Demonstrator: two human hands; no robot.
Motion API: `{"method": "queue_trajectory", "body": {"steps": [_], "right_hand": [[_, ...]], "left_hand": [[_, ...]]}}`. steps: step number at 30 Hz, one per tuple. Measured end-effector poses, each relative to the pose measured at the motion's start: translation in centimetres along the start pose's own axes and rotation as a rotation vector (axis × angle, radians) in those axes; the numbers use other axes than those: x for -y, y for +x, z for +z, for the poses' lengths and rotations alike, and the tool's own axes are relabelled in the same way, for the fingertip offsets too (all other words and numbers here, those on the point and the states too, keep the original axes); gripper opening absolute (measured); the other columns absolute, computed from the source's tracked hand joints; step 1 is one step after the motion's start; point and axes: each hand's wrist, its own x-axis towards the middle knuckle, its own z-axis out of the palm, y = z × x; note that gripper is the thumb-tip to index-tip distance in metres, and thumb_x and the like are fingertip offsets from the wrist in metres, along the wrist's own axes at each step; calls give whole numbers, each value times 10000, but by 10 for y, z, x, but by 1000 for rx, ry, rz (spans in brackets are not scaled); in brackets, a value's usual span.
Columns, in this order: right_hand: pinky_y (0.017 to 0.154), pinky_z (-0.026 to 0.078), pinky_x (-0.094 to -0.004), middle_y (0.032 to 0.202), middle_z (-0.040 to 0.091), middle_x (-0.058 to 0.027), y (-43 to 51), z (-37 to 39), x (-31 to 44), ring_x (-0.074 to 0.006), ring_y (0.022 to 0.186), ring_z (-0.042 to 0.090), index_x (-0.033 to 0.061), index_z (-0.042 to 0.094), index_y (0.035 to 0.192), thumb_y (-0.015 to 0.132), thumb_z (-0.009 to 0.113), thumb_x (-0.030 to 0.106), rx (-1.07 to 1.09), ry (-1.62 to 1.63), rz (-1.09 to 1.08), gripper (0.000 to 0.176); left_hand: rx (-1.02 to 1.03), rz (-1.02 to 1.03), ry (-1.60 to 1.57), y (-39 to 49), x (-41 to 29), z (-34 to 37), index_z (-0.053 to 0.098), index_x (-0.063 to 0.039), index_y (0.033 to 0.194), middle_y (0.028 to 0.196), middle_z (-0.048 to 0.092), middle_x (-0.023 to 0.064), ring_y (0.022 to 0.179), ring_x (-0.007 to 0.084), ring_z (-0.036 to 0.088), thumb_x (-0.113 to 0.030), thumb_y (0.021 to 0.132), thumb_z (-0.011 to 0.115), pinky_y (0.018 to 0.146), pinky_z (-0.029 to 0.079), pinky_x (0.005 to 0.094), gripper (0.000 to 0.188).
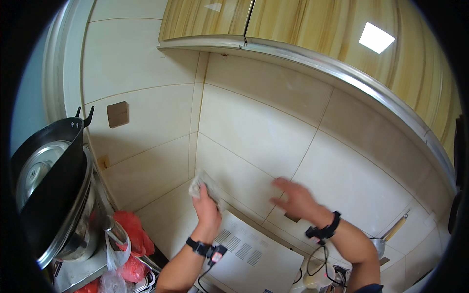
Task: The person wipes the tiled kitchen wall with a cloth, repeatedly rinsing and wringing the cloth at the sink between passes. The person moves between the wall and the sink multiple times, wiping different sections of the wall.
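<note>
My left hand (208,210) is closed around a crumpled, pale grey-white cloth (203,186), held near the tiled corner. My right hand (295,199) is apart from it to the right, in front of the tiled wall (253,146); its fingers are spread, slightly blurred, and hold nothing. Each wrist wears a black strap with a small device and a cable. Below the hands lies the top of a white metal appliance (256,252) with vent slots. Whether the cloth touches the wall cannot be told.
Wood-grain wall cabinets (311,25) with a metal edge overhang the wall. At left, a black wok (55,183), a glass lid (34,172) and steel pots crowd a metal shelf (82,273). Red plastic bags (133,234) hang nearby. A wooden-handled utensil (395,229) stands at lower right.
</note>
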Motion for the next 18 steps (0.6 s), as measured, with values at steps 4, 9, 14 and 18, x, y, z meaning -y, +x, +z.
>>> {"method": "queue_trajectory", "body": {"steps": [4,9,14,18], "right_hand": [[1164,368,-522,1413,566,-225,-8,-64,-94,-405,1346,504,12,588,1326,862,743,275,-228,-520,77,555],[1231,182,-600,1593,374,-217,-31,-127,-170,-423,1497,287,18,468,1478,882,689,423,-229,-1099,231,754],[1221,134,-641,1598,354,-247,-21,-110,-170,-475,1502,249,-35,432,1493,889,675,476,-190,-1029,289,828],[1222,90,-641,1604,331,-279,-26,-118,-177,-484,1520,209,-53,393,1517,894,654,520,-129,-1072,312,885]], "left_hand": [[73,354,360,79,-10,63,440,10,1477,1320,580,110,1191,184,534,-194,1073,503,1047,419,342,457],[346,1157,870,154,37,165,397,-40,1542,1604,343,228,1520,408,248,-139,948,586,1231,146,544,631],[752,1318,1206,185,125,229,398,-112,1555,1609,355,185,1500,381,306,-358,938,646,1217,181,616,708],[776,1269,1102,217,146,237,341,-109,1576,1625,329,155,1517,364,264,-340,927,665,1235,120,607,761]]}}
